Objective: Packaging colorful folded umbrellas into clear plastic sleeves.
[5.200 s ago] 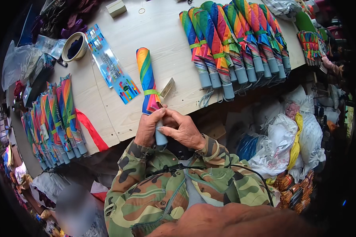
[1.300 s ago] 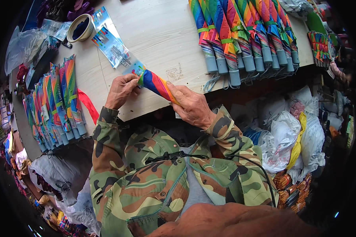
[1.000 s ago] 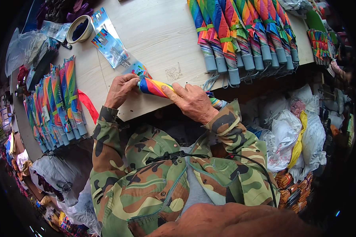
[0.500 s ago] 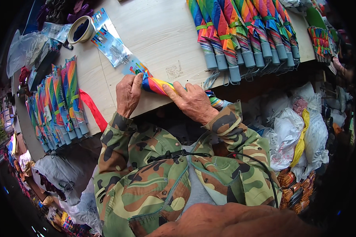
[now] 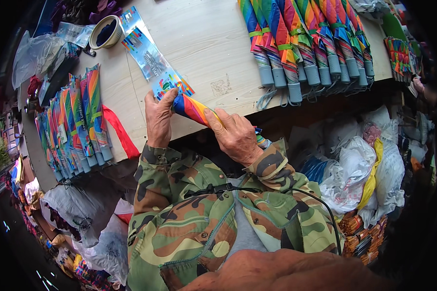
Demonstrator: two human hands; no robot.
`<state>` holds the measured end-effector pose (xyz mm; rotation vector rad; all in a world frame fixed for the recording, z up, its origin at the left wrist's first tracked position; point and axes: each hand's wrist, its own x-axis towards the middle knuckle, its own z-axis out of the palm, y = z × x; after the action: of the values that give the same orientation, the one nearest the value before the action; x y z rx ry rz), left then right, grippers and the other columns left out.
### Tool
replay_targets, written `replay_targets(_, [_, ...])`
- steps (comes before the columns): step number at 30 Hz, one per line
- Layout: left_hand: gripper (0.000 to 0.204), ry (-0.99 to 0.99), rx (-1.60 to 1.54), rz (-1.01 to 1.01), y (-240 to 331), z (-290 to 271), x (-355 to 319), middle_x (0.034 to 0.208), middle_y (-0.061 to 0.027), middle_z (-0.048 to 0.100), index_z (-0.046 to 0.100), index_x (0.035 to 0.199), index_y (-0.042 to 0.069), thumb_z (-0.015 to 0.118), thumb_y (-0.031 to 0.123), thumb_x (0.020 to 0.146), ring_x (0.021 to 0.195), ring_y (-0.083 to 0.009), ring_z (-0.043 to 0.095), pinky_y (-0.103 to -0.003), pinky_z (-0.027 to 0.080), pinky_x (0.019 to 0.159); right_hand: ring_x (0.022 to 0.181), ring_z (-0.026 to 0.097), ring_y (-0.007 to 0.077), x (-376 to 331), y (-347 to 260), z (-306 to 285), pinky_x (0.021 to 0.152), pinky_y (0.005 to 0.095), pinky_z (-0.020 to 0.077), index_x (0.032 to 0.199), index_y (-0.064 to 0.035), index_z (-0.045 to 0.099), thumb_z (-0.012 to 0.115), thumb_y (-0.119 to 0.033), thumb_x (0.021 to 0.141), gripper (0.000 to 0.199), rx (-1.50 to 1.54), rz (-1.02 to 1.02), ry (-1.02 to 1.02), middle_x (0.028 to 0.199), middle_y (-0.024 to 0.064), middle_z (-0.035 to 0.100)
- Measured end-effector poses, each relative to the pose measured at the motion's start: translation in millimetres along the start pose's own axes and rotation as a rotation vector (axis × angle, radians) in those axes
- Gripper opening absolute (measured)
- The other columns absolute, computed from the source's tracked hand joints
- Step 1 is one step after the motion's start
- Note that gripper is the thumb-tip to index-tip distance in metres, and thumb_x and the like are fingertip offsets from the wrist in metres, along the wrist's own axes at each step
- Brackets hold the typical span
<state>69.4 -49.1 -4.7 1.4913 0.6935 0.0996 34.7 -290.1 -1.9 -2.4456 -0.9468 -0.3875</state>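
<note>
Umbrella, folded and striped in rainbow colours, lies slantwise at the near edge of the pale wooden surface, its tip toward the far left and its other end passing under the person's right wrist. The left hand stands over the tip end with the fingers curled down and the fingertips pinching the fabric there. The right hand lies flat along the middle of the umbrella, fingers pressed together and closed over it, the thumb stretched along the cloth toward the left hand. Both forearms wear camouflage sleeves that come up from the lower edge. Just beyond the tip, touching or nearly so, lies a blue printed sleeve of flat plastic packaging, running away toward the far left corner, where a roll of tape sits. On the left end of the surface a row of packaged umbrellas lies side by side, with a red strap trailing beside it toward the near edge. At the far right another row of rainbow umbrellas lies with grey handles pointing toward the person and cords hanging over the edge. Below the surface on the right, white plastic bags are heaped together.
</note>
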Motion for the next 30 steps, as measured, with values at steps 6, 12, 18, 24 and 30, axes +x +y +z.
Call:
replay_targets(6, [0.052, -0.566, -0.797, -0.271, -18.2, 13.4, -6.4, 0.111, -0.0104, 0.076, 0.059, 0.143, 0.003, 0.064, 0.044, 0.112, 0.105, -0.0280, 0.073, -0.048, 0.057, 0.104, 0.092, 0.070, 0.0213, 3.9, -0.9, 3.3, 0.080, 0.0339, 0.0575, 0.156, -0.0011, 0.059, 0.081, -0.001, 0.086, 0.073, 0.783, 0.317, -0.078, 0.119, 0.0140, 0.072])
replay_targets(12, [0.056, -0.731, -0.936, -0.231, -35.5, 22.8, -9.0, 0.115, -0.0116, 0.076, 0.058, 0.140, 0.005, 0.073, 0.047, 0.104, 0.109, -0.0331, 0.074, -0.052, 0.058, 0.106, 0.079, 0.068, 0.0128, 5.8, 14.0, -10.2, 0.073, 0.0286, 0.0578, 0.152, 0.0025, 0.062, 0.080, -0.004, 0.096, 0.059, 1.715, 0.989, -0.404, 0.105, 0.0075, 0.073])
replay_targets(18, [0.066, -0.955, -0.860, -0.118, -51.8, 31.1, -17.8, 0.130, -0.0209, 0.073, 0.058, 0.144, 0.005, 0.079, 0.047, 0.098, 0.123, -0.0385, 0.072, -0.056, 0.052, 0.117, 0.075, 0.072, 0.0183, -0.4, 21.1, 4.1, 0.069, 0.0300, 0.0605, 0.134, 0.0075, 0.070, 0.072, -0.006, 0.099, 0.038, 2.122, 1.018, -0.411, 0.107, 0.0151, 0.077])
replay_targets(24, [0.078, -0.692, -0.899, -0.099, -23.1, 30.4, -20.4, 0.130, -0.0197, 0.073, 0.053, 0.151, 0.002, 0.081, 0.053, 0.098, 0.122, -0.0345, 0.072, -0.054, 0.056, 0.113, 0.076, 0.075, 0.0187, 6.4, 18.6, 8.5, 0.067, 0.0303, 0.0623, 0.140, 0.0067, 0.064, 0.069, -0.016, 0.104, 0.043, 2.114, 0.963, -0.509, 0.118, 0.0200, 0.078])
replay_targets(30, [0.033, -0.305, -0.466, -0.229, -9.7, 43.3, -43.2, 0.100, -0.0101, 0.076, 0.065, 0.120, 0.001, 0.081, 0.021, 0.100, 0.086, -0.0158, 0.074, -0.030, 0.061, 0.074, 0.075, 0.074, 0.0154, 17.3, 9.0, 24.3, 0.068, 0.0311, 0.0614, 0.126, 0.0032, 0.065, 0.074, -0.021, 0.107, 0.031, 1.868, 0.928, -0.342, 0.098, 0.0055, 0.071])
